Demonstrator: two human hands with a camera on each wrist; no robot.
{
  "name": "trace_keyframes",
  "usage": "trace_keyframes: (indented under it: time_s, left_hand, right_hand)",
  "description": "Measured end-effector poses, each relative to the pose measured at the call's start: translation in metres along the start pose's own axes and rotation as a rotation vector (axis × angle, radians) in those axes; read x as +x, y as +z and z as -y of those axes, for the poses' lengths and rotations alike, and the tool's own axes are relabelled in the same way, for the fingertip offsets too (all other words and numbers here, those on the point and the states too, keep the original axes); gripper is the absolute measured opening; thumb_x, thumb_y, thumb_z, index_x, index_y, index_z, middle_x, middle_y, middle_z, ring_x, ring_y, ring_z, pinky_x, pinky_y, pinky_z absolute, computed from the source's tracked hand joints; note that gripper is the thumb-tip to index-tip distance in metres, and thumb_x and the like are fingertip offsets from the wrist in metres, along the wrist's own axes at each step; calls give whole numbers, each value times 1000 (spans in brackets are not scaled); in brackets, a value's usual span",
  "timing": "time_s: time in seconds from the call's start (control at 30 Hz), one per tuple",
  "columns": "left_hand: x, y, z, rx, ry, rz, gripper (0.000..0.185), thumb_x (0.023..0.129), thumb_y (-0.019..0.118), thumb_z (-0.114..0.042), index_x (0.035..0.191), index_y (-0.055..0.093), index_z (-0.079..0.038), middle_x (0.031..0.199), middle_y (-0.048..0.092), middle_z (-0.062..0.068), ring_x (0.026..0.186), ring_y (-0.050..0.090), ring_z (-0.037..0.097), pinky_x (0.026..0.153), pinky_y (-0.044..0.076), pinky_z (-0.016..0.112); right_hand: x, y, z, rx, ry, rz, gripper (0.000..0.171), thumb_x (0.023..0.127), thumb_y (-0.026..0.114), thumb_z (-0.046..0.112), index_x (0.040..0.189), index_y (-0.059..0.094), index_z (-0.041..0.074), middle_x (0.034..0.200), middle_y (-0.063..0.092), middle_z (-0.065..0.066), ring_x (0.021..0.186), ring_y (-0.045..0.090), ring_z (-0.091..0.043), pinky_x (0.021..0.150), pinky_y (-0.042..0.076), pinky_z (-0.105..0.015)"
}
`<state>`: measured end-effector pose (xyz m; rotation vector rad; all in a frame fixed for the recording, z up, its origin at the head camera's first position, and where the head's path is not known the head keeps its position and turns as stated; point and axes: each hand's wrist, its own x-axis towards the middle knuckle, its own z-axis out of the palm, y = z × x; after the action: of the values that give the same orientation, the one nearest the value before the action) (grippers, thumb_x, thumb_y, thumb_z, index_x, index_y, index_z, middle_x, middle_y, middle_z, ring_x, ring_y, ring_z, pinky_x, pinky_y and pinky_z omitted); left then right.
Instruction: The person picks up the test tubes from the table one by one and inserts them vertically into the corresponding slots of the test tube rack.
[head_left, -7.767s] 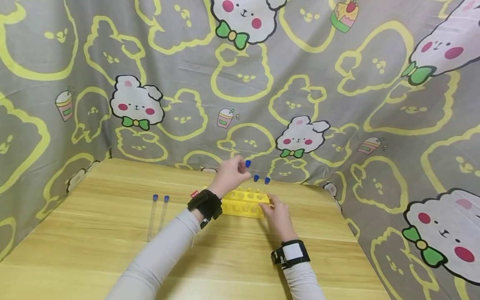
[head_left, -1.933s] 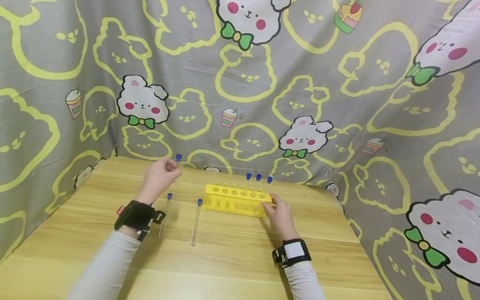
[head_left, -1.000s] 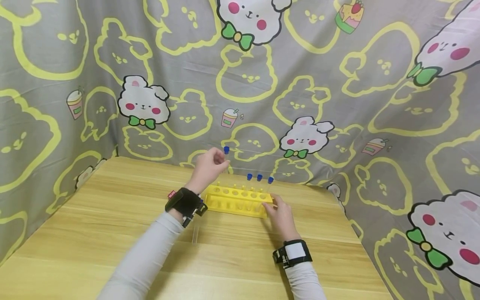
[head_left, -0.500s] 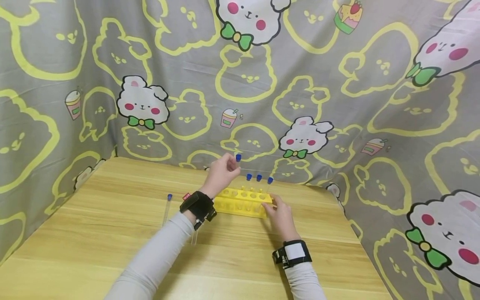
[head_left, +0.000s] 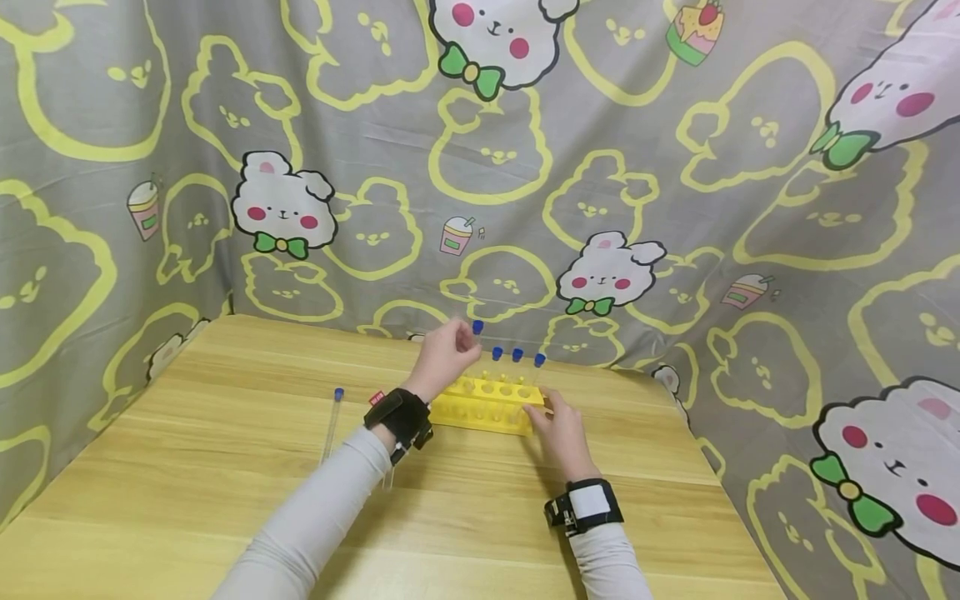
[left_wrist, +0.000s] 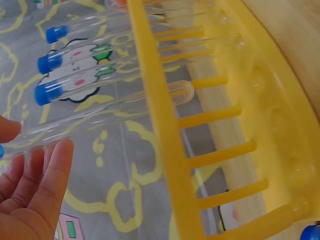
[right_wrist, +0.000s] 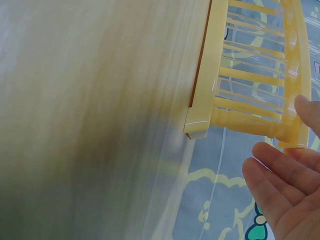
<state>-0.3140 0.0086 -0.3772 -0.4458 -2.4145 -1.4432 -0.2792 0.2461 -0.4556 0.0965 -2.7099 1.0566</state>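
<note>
My left hand (head_left: 444, 358) pinches a clear test tube (left_wrist: 100, 117) with a blue cap, just below the cap, over the yellow test tube rack (head_left: 487, 419). In the left wrist view the tube's rounded bottom has passed through a hole in the rack's top plate and is above the base. Beside it, toward the right end, three blue-capped test tubes (left_wrist: 62, 92) stand in the rack. At that end my right hand (head_left: 562, 433) grips the rack, its thumb at the top plate's edge and its other fingers by the end post.
One blue-capped test tube (head_left: 331, 427) lies on the wooden table (head_left: 480, 533) to the left. Another test tube (head_left: 389, 478) lies mostly hidden under the left wrist. A patterned grey curtain (head_left: 390, 142) hangs close behind the table.
My left hand has carried a tube from the left to the rack and lowered its end into a hole. Earlier, two tubes stood there; now three. The right hand has stayed.
</note>
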Motion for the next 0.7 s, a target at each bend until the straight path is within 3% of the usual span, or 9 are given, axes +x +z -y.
trace_keyframes:
  time_s: [0.3,0.7]
  left_hand:
    - [-5,8,15,16,-45,43,17,84,69,-14,97,58,-8,90,65,4,83,60,17,76,53,29]
    - [-13,15,20,59,-62,133,22,86,67,-13,102,58,-2,93,62,6,86,58,18,77,51,30]
  right_hand:
    - [1,0,0,6,-2,-1,56,93,64,31,138,48,2,132,56,-29,113,63,-41,92,54,-47]
    - [1,1,-1,0,2,1,55,93,64,30,138,48,3,133,56,-29,114,63,-40,93,53,-46]
